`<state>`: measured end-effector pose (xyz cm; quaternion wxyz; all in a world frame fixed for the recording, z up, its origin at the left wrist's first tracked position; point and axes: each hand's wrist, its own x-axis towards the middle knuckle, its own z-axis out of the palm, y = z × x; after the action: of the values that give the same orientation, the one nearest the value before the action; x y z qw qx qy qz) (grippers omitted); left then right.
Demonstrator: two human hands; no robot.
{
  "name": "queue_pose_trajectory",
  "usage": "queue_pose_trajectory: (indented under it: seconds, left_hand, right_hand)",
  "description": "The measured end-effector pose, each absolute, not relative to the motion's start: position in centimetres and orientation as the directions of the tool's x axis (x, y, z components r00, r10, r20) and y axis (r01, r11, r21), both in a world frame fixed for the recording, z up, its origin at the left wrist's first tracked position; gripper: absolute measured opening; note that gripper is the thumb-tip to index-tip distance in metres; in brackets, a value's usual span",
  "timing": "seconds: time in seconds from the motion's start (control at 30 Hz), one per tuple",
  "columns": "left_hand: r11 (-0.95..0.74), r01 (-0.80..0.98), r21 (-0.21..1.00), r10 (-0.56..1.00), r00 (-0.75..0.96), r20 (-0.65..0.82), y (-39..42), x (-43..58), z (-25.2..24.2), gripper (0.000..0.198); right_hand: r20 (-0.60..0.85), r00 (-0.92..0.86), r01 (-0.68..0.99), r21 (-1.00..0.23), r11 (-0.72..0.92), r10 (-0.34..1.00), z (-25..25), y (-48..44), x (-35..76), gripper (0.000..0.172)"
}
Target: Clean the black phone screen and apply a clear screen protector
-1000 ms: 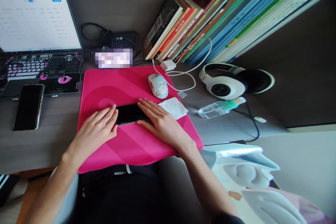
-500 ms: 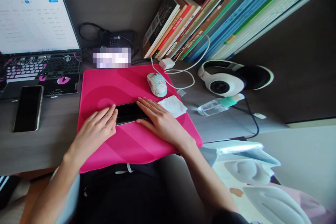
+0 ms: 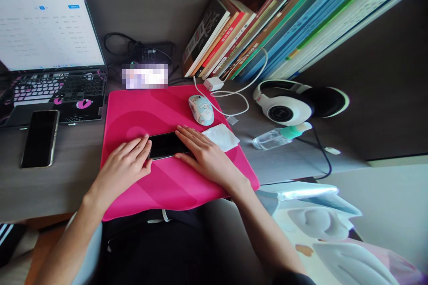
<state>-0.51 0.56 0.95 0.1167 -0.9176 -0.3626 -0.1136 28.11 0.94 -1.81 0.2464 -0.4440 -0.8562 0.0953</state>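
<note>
A black phone (image 3: 164,144) lies screen up on the pink mat (image 3: 140,107). My left hand (image 3: 125,167) rests flat on the mat, fingers stretched out and touching the phone's left end. My right hand (image 3: 203,153) lies flat over the phone's right end, fingers extended, thumb along its near edge. A folded white wipe (image 3: 221,136) sits just right of my right hand. A pale patterned mouse (image 3: 201,109) is behind it on the mat.
An open laptop (image 3: 50,49) stands at the back left, a second dark phone (image 3: 40,138) in front of it. Leaning books (image 3: 267,22), white headphones (image 3: 294,102), a clear spray bottle (image 3: 277,137) and a white charger with cable (image 3: 214,83) fill the right side.
Both hands stay on the phone in the same pose. Only the camera view has shifted slightly.
</note>
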Motion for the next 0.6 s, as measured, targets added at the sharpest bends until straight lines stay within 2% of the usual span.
queue_pose_trajectory:
  seconds: [0.17,0.6]
  left_hand:
    - [-0.709,0.695,-0.123,0.639,0.706,0.307,0.56,-0.51,0.87,0.042]
    - [-0.707,0.677,-0.202,0.603,0.727,0.328,0.56,-0.4,0.78,0.042]
  right_hand:
    - [0.344,-0.486,0.714,-0.373,0.592,0.803,-1.93,0.93,28.17,0.06]
    - [0.34,-0.488,0.713,-0.377,0.592,0.804,-2.04,1.06,28.19,0.061]
